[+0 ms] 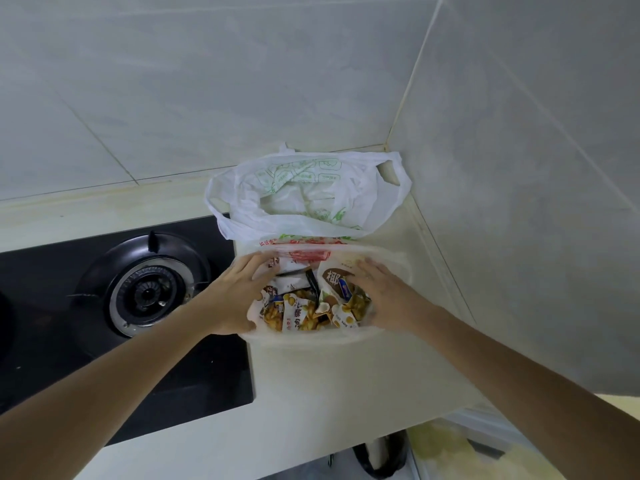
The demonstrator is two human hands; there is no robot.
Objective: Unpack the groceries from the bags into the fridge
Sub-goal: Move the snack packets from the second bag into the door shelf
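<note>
Snack bag mouth spread by both hands, beside stove

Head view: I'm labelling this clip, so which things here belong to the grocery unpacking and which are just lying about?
Part of the job:
- clear plastic bag of snack packets
- white plastic bag with green print
- left hand and right hand, one at each side of the clear bag

Just lying about:
- black gas hob burner
- cream worktop
</note>
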